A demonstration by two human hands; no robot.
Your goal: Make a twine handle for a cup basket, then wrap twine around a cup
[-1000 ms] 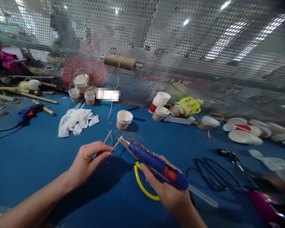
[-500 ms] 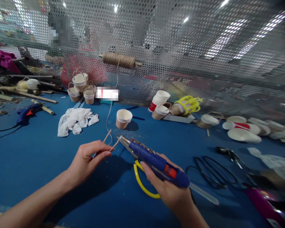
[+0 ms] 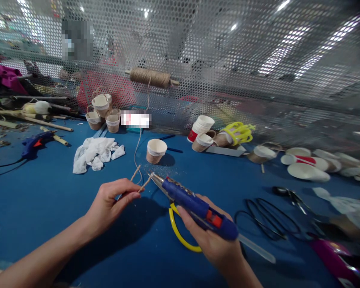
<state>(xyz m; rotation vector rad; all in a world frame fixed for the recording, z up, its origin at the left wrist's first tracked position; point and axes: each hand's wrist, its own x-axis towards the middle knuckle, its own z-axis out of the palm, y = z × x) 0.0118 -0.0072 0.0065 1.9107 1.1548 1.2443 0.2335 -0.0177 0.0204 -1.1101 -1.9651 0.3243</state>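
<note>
Between thumb and fingers, my left hand [image 3: 118,200] pinches a piece of twine [image 3: 144,184], with two ends sticking out past the fingertips. A blue hot glue gun [image 3: 195,202] is gripped in my right hand [image 3: 216,248], a clear glue stick [image 3: 256,248] jutting from its back. Its metal nozzle meets the tip of the twine. Scissors with yellow handles [image 3: 180,234] are partly hidden under the gun; whether my right hand also holds them I cannot tell. Just beyond the nozzle stands a small brown cup [image 3: 156,152] with a white rim.
A twine spool [image 3: 150,77] hangs at the perforated metal screen [image 3: 216,52]. White crumpled cloth [image 3: 96,154], finished-looking handled cups [image 3: 102,103] and another glue gun [image 3: 36,144] lie left. Paper cups [image 3: 202,126], a yellow-strapped bundle [image 3: 238,133] and a black cable [image 3: 264,220] are on the right.
Almost nothing differs. Both hands stay in place with the nozzle at the twine's tip; the view shifts very slightly.
</note>
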